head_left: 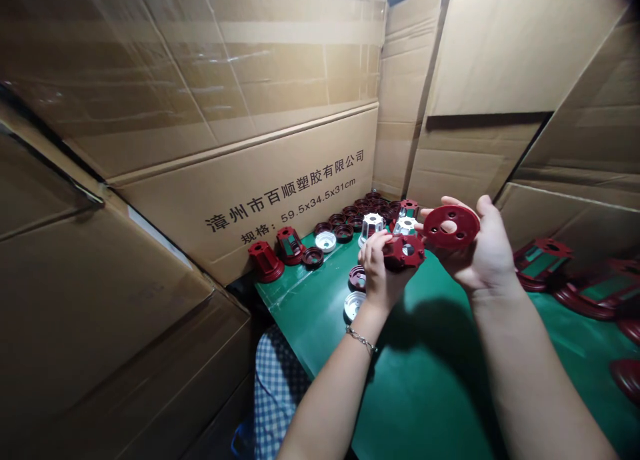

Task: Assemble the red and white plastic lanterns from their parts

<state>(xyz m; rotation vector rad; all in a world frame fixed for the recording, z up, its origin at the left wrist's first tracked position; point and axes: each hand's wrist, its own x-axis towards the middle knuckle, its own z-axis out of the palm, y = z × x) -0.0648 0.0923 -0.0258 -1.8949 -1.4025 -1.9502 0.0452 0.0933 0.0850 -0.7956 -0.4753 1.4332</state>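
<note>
My left hand (376, 263) is closed around a dark red plastic lantern-shaped housing (397, 255), its notched end with a round hole turned toward me. Beside it, my right hand (483, 250) grips a red round plastic cap (453, 228) with a centre hole and several small holes around it. The two parts are held close together above the green table, apart from each other. Below my left hand lie a dark red ring-shaped cap (357, 278) and a white one (354, 305), partly hidden by the wrist.
On the green table (320, 333), red housings (265, 261) stand at the left edge, with several dark round caps (344, 233) and a white cap (326, 241) behind. White housings (372, 228) stand near the middle. More red housings (544, 263) are at right. Cardboard boxes (280, 153) wall the table's back.
</note>
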